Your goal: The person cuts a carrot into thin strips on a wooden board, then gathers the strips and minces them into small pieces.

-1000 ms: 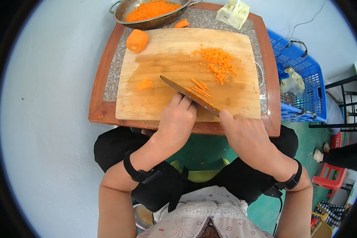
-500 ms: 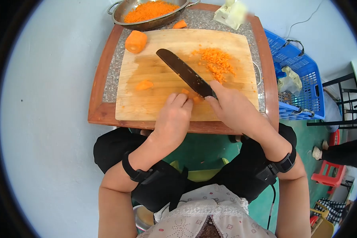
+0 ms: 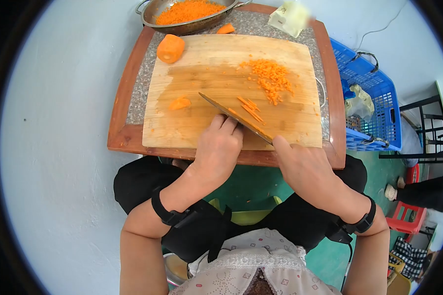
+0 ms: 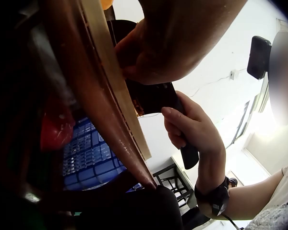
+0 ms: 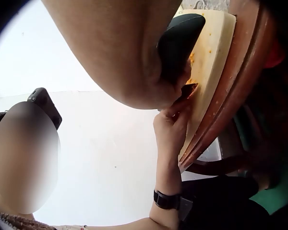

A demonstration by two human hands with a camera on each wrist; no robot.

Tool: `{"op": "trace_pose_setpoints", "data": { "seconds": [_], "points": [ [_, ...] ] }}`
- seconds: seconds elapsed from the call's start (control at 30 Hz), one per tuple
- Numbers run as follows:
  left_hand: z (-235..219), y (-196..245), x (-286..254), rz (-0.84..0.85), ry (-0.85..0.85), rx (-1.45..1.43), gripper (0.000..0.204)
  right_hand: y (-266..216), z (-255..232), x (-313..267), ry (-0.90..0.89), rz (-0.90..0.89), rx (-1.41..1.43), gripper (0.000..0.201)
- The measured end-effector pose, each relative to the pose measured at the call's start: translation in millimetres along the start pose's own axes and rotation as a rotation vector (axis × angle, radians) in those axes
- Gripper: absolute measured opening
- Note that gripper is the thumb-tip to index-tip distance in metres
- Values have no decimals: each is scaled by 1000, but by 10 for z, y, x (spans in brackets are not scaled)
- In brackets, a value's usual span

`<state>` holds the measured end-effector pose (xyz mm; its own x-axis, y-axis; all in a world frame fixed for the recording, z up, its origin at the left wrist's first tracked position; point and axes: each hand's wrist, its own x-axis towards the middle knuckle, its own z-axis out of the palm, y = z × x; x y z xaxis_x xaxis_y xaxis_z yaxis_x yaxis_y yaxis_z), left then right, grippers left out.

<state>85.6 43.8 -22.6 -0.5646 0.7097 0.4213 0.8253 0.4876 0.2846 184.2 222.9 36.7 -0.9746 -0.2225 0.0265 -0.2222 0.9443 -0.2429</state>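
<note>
My right hand grips the black handle of a broad kitchen knife. In the head view its blade stands on edge, slanting across the cutting board. Right beside the blade, my left hand has its fingers bent down on a carrot piece, hidden under them in this view. Thin carrot strips lie just past the blade. Chopped carrot bits are heaped at the board's right. To the left lies a carrot slice, and a thick carrot chunk sits at the far left corner.
A metal pan of chopped carrot stands at the back left of the table. Nearby are a small carrot end and a pale packet. A blue crate stands to the right, with a red stool farther off.
Half a second ago the knife lay tilted flat, farther up the board, covering the strips. Now my right hand has drawn back and lower, and the blade is on edge beside my left fingers.
</note>
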Motion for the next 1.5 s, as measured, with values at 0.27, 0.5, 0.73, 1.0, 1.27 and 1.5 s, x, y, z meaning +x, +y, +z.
{"op": "trace_pose_setpoints", "data": {
  "seconds": [0.27, 0.5, 0.73, 1.0, 1.27, 1.5],
  "points": [
    [1, -40, 4, 18, -9, -46, 32, 34, -116, 105, -120, 26, 53, 13],
    [-34, -32, 8, 9, -33, -34, 30, 20, 114, 437, 29, 69, 114, 16],
    [19, -79, -13, -4, 9, -64, 26, 2, 7, 253, 8, 83, 127, 14],
    [-2, -7, -12, 5, -29, -8, 24, -54, -25, 45, -36, 28, 33, 12],
    [16, -54, -30, 32, -7, -27, 27, -100, -42, 159, -99, 32, 47, 13],
    [8, -70, -43, 23, 23, -65, 29, -54, 165, 529, 29, 107, 122, 12]
  ]
}}
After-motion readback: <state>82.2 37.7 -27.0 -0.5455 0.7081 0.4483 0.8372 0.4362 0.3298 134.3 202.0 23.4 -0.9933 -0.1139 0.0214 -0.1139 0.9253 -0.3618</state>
